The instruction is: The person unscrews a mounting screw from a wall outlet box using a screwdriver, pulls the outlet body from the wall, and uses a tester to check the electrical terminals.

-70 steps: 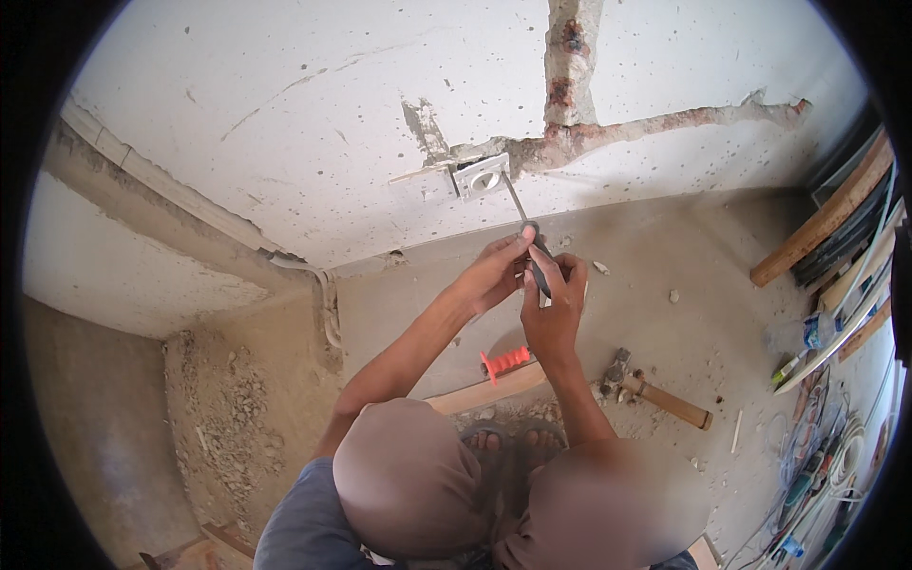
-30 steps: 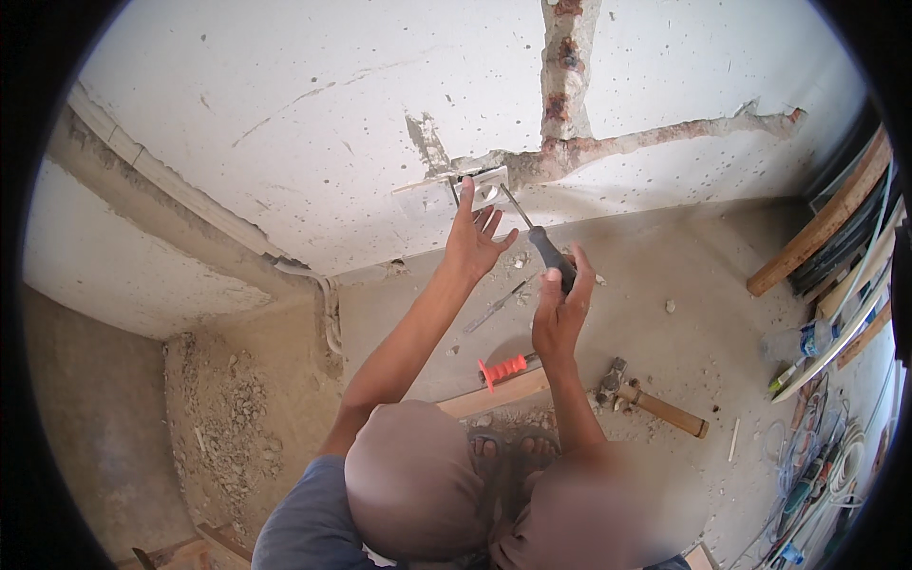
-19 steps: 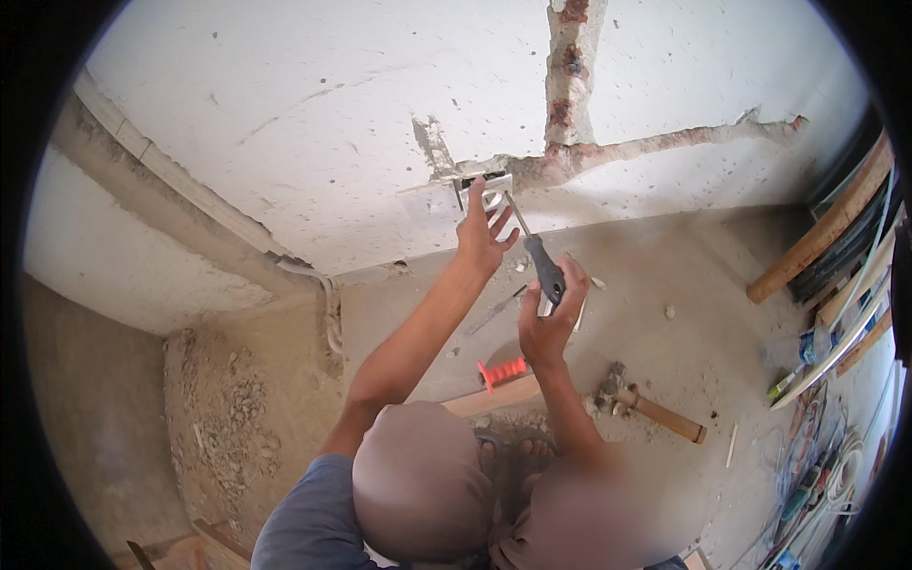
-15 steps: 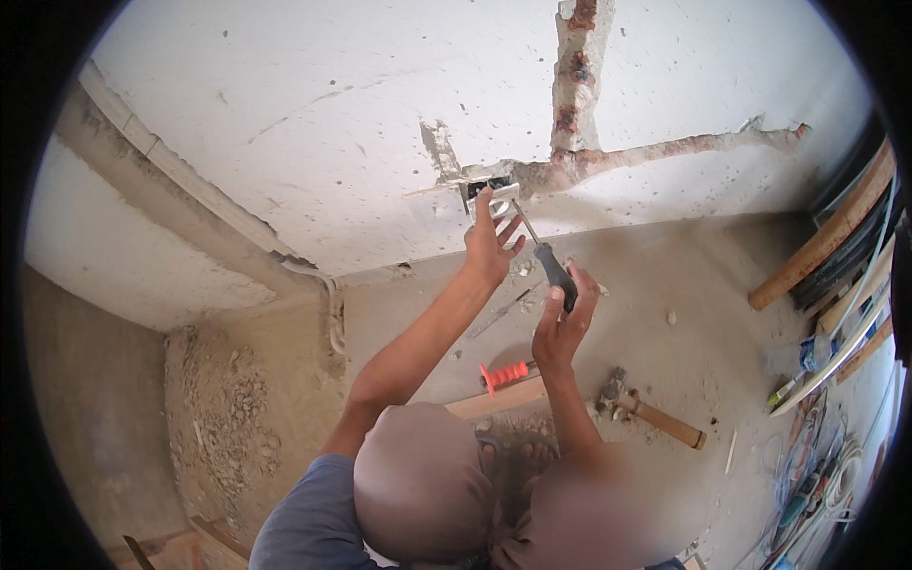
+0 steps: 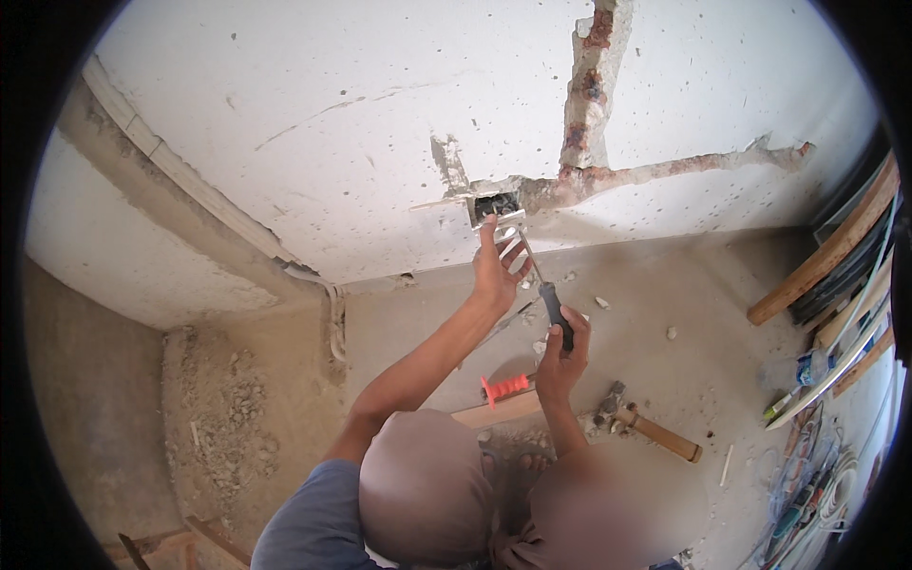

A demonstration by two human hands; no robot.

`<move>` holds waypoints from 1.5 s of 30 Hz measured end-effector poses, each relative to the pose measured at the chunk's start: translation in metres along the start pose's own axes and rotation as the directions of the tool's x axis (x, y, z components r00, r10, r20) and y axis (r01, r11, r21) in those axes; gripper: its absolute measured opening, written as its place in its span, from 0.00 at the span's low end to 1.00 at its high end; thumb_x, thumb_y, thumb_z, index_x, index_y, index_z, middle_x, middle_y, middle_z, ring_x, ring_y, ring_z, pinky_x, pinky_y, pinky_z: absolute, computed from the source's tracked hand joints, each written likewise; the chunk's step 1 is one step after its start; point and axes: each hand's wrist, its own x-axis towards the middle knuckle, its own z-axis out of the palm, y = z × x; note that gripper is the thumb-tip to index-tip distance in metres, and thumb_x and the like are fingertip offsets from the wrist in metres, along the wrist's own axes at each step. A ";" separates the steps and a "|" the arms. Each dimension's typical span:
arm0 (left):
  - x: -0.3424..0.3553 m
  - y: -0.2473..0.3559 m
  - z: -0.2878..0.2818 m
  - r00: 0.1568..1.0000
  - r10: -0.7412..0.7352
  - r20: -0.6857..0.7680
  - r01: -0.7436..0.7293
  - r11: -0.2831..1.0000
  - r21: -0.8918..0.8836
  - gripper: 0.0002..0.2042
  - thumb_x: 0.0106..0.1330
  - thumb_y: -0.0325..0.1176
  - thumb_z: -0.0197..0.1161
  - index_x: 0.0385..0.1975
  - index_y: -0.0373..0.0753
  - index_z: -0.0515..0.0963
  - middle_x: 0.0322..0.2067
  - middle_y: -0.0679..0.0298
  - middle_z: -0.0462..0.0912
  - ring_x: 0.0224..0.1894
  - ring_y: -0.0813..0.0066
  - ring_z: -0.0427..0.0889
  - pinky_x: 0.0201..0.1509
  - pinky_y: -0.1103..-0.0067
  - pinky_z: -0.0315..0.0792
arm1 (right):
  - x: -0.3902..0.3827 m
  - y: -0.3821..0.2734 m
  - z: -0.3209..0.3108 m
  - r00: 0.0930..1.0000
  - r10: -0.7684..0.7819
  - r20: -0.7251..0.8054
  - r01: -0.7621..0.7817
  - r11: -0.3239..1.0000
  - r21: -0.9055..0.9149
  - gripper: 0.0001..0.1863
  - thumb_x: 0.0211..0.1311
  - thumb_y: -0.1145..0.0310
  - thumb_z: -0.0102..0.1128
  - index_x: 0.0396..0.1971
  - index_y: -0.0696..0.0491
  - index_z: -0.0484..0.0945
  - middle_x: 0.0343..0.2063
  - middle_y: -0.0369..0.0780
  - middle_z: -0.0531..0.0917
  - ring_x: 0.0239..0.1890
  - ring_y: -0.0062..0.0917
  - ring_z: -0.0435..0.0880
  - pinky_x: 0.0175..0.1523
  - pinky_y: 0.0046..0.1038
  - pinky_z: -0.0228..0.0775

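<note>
My left hand (image 5: 494,274) pinches a small white outlet or switch plate (image 5: 513,226), thumb against its upper side and the other fingers underneath. Just above the plate, a dark square wall box (image 5: 495,204) with wires inside shows in the white wall. From the lower right my right hand (image 5: 564,361) grips the black handle of a screwdriver (image 5: 555,312). Its thin metal shaft slants up to the right end of the plate; whether the tip sits in a screw cannot be made out.
Rough channels (image 5: 655,171) are cut in the wall (image 5: 380,114). Below lie a chisel with a red grip (image 5: 505,388), a wooden plank (image 5: 503,408), a hammer (image 5: 655,429) and rubble. A pipe (image 5: 334,318) bends at the left; timber (image 5: 826,247) and cables (image 5: 836,489) line the right.
The plate has tipped down from the wall box, showing more of the box's inside. My right hand and the screwdriver handle have moved lower. The whole view has shifted slightly.
</note>
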 end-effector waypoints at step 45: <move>0.033 -0.055 -0.065 0.993 0.058 0.102 -0.063 0.997 0.049 0.18 0.73 0.55 0.52 0.48 0.47 0.69 0.41 0.71 0.70 0.40 0.79 0.67 0.57 0.60 0.72 | 0.049 0.134 -0.261 0.923 0.380 0.068 -0.137 0.487 -0.863 0.36 0.49 0.79 0.54 0.64 0.52 0.65 0.43 0.50 0.76 0.48 0.45 0.76 0.55 0.43 0.68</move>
